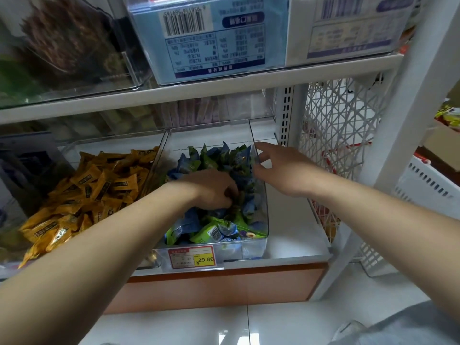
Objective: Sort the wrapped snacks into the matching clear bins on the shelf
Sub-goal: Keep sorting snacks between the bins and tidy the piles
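While my left hand [211, 191] is buried in the pile: the main risk I see is a scoop that lifts too many wrappers at once. Loose ones could then slide over the front lip and drop to the floor.
Left hand: the fingers are curled down into the green and blue snacks [224, 158]. As far as I can judge they are closed on a few wrappers, but I cannot tell how many.
Right hand [281, 170]: the fingers are spread and relaxed and hold nothing. The fingertips are at the top edge of the bin's right wall, and I cannot tell whether they press it.
Risk, bin shift: if the right hand pushes that wall while the left pulls, I would expect the right bin [263, 220] to skid on the shelf [293, 235], into its neighbour or toward the front edge.
Risk, mixing: the two bins stand just beside each other, so a wrapper flicked leftward could land among the wrong kind.
Right bin: clear and heaped with the green and blue snacks, both colours jumbled together. A price tag [191, 256] sits on its front.
Left bin [112, 144]: clear and heaped with orange snacks [87, 190], which look to me like one kind only.
Back row: clear bins of pale packets, too dim for me to name.
Upper bins [129, 68]: on the shelf above, with brown pieces [67, 38] at left, a blue box [206, 38] in the middle and a white box [348, 28] at right.
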Motion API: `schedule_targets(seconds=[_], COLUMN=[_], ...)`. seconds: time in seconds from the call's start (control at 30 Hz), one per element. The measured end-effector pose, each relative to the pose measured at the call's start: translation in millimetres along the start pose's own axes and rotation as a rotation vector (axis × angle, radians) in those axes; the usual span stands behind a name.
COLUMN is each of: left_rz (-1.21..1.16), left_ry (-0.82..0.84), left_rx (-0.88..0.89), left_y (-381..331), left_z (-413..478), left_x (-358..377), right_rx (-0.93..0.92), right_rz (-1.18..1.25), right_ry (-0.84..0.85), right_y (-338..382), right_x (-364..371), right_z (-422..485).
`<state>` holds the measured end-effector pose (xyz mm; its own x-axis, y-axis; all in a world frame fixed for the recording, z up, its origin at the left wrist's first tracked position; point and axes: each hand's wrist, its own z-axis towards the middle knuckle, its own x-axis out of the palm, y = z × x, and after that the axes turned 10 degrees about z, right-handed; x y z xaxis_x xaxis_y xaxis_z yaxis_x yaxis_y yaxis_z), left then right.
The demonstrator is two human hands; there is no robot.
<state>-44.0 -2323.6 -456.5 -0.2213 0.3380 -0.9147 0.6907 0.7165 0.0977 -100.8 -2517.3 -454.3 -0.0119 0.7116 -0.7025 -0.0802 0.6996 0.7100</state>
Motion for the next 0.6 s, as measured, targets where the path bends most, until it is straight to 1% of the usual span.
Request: schedule_targets(seconds=[0.03,0.1,0.2,0.3,0.43,0.6], left_rz=[0.024,0.035,-0.046,-0.098,-0.171,-0.228], left_ry=[0.039,0.059,0.069,0.091,0.053,-0.039], left_rx=[0.004,0.001,-0.003,0.032,0.015,0.01], left_y=[-0.6,-2.6,-5.0,-6.1,-6.1,-0.2], left_z=[0.9,3.7,8.0,7.2,4.3,-2.5], left_x=[2.1,6.5,9.8,10.6,12.6,12.9], right_rx=[-0.001,0.004,0.006,0.01,0.007,0.006], right_rz=[0.0,0.007,0.022,0.03,0.022,-0.002], right_ry=[0.002,0.008,0.014,0.019,0.025,0.029], right_y=[-0.3,-0.1,0.1,-0.5,-0.7,1.0], right_x=[-0.3,-0.3,1.1,0.7,-0.4,-1.7], right_z=[-0.2,-0.1,0.8,0.7,0.3,0.8])
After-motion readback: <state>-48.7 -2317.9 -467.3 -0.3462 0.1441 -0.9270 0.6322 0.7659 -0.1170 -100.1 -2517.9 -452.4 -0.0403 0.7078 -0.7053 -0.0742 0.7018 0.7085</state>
